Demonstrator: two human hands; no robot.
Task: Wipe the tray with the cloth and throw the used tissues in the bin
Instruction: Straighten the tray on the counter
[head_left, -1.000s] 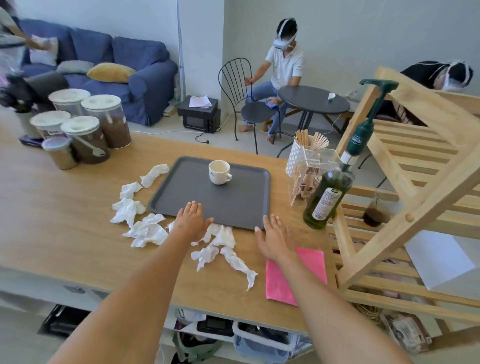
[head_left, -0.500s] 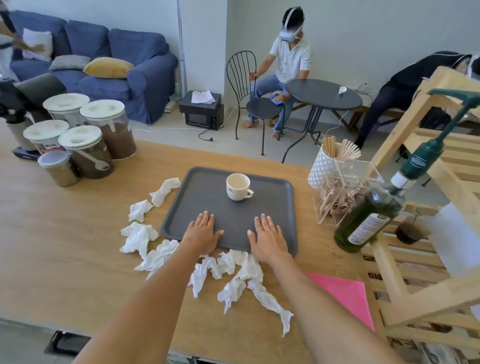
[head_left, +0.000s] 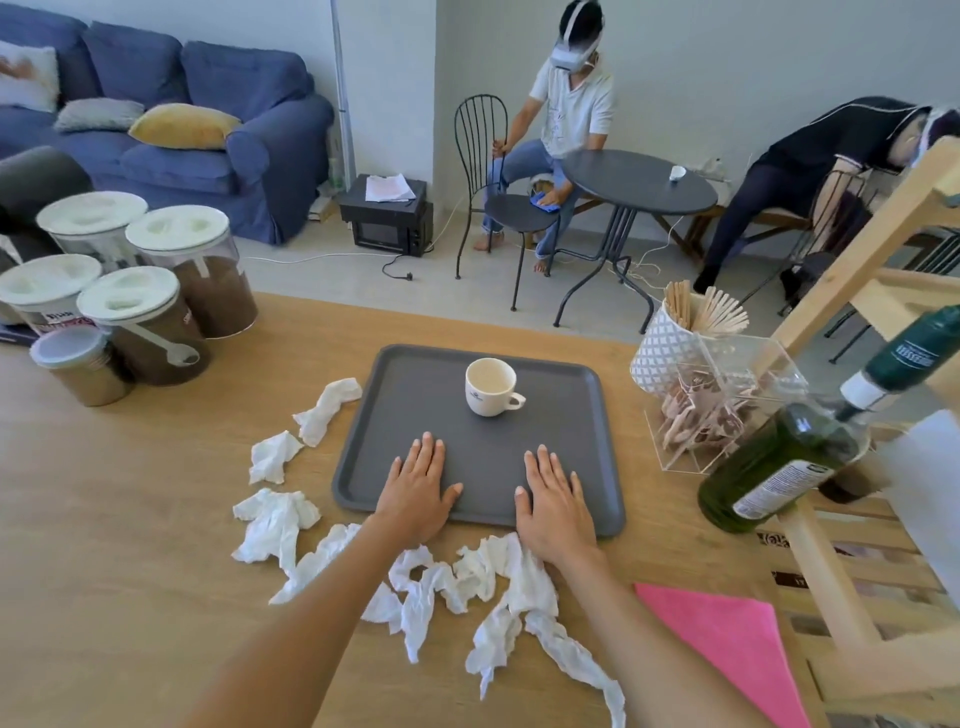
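With nothing yet wiped or binned, hardly begun, by the look of it. Grey tray (head_left: 582, 499) flat on the wooden desk (head_left: 130, 519), a white cup (head_left: 491, 387) standing on the tray's far half. Left hand (head_left: 418, 491) and right hand (head_left: 553, 506) both flat, palms down, fingers spread, on the near part of the tray; holding nothing. Pink cloth (head_left: 727, 644) untouched on the desk, near and to the right of the tray, well apart from the right hand. Crumpled white tissues (head_left: 275, 525) scattered along the tray's left edge and heaped along its near edge, some under the forearms, none gathered. No bin in view.

Left to do, judging from this: cup probably off the tray first, cloth fetched and run over the surface, tissues collected and carried to a bin somewhere out of sight.

Against half a second ago: hands in much the same spots but reaching a little farther onto the tray, still flat and empty. View shifted left and nearer, so the tray sits more central, the green bottle (head_left: 779, 467) slid toward the right edge, and more of the cloth showing. Tissues, cup and cloth unmoved.
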